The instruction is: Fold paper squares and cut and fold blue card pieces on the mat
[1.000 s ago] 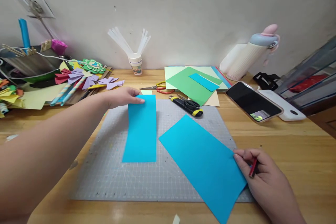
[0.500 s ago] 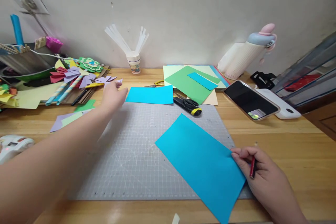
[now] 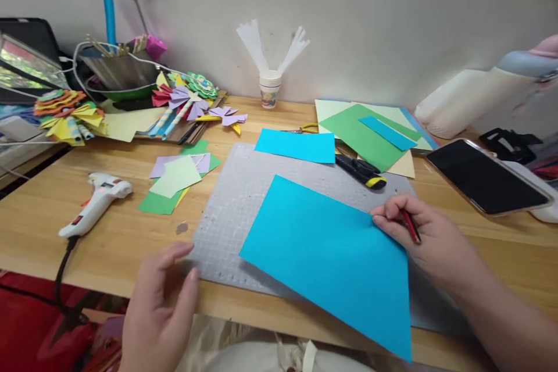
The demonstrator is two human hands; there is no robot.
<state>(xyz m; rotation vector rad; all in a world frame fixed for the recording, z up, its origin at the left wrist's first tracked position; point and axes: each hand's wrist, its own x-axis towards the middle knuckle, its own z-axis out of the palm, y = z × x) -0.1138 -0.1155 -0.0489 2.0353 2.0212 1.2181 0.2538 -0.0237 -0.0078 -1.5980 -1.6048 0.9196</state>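
Note:
My right hand [image 3: 410, 232] pinches the upper right edge of a large blue sheet of paper [image 3: 322, 256]. A dark red pen or pencil [image 3: 410, 226] is tucked in that same hand. The sheet is tilted over a grey cutting mat [image 3: 218, 226], its lower corner reaching past the table's front edge. Holding nothing, my left hand [image 3: 165, 302] is at the mat's front left corner, thumb and fingers apart. A smaller blue paper piece [image 3: 294, 146] lies at the back of the mat, beside a black and yellow utility knife [image 3: 361, 173].
A glue gun [image 3: 93, 203] and paper scraps [image 3: 178, 176] lie on the left. Paper flowers [image 3: 187, 99] and a metal pot [image 3: 122, 72] stand behind them. At the back are a paper cup [image 3: 270, 90] of white strips and stacked coloured paper [image 3: 349, 122]; a phone [image 3: 488, 177] is right.
My left hand has come back from the paper flowers to the mat's front left corner. The large blue sheet has turned somewhat in my right hand. The view has swung left.

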